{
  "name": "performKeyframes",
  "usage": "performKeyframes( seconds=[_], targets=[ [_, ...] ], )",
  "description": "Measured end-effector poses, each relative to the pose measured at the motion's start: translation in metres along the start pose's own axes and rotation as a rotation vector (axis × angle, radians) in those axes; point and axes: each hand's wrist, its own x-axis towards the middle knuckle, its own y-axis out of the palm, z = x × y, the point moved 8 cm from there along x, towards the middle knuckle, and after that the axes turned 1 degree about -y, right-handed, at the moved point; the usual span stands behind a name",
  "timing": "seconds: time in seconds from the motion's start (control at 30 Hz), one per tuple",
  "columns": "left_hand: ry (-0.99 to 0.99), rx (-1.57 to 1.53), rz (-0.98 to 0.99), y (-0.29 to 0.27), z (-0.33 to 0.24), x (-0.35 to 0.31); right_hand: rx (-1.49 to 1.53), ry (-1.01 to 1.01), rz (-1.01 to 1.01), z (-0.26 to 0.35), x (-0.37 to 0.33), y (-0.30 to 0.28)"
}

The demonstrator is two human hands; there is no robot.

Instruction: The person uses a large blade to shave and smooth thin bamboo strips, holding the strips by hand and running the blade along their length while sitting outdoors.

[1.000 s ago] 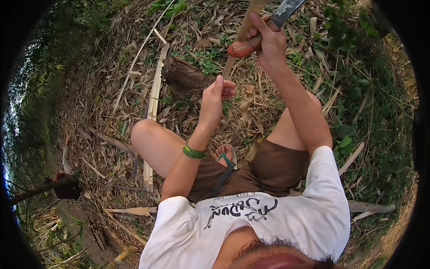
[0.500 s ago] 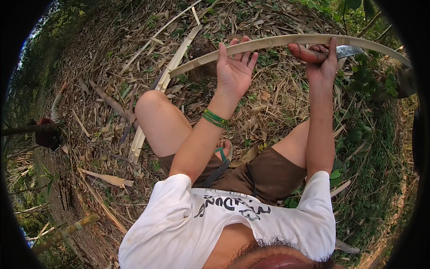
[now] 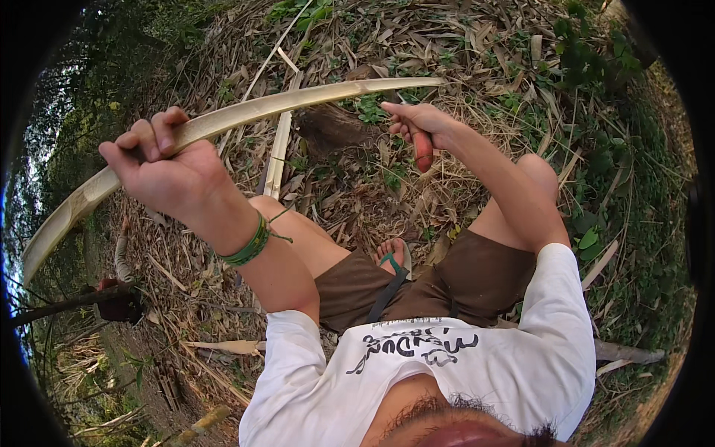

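A long, pale split bamboo strip [image 3: 261,110] arcs in the air across the upper left. My left hand [image 3: 179,170] is raised at the left with its fingers wrapped round the strip's middle part. In my right hand [image 3: 424,124], at upper centre, is a knife [image 3: 423,154] with a reddish handle. That handle sticks out below the fist, while most of the blade is hidden or too thin to make out. The strip's thin far end passes just above my right hand; whether they touch I cannot tell.
Past my bent left knee, more pale split strips [image 3: 279,153] lie on the leaf litter. A dark piece of wood [image 3: 331,130] is beyond my feet. At the left is a dark red object [image 3: 117,300] beside a branch [image 3: 71,305]. Green plants [image 3: 588,238] grow at the right.
The bamboo strip has shifted far to the left. My left hand, open beneath it before, has closed round it. My right hand has moved left and turned, so the knife handle now points down.
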Motion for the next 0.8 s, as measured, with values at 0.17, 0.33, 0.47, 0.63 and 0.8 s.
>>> performKeyframes(
  seconds=[0.17, 0.33, 0.47, 0.63, 0.8],
  targets=[
    [0.146, 0.249, 0.115, 0.016, -0.104, 0.016, -0.987, 0.000, 0.163, -0.034, 0.001, -0.004],
    [0.244, 0.340, 0.202, 0.055, -0.155, 0.006, -1.854, 0.256, 0.065, -0.062, 0.000, -0.066],
    [0.594, 0.412, 0.372, 0.081, -0.229, -0.010, -1.813, 0.259, -0.012, -0.036, -0.012, -0.065],
    [0.813, 0.553, 0.421, 0.084, -0.246, -0.019, -1.799, 0.146, -0.240, -0.016, -0.008, -0.106],
    [0.559, 0.470, 0.412, 0.066, -0.157, -0.024, -1.701, -0.095, -0.412, 0.004, -0.004, -0.123]
  ],
)
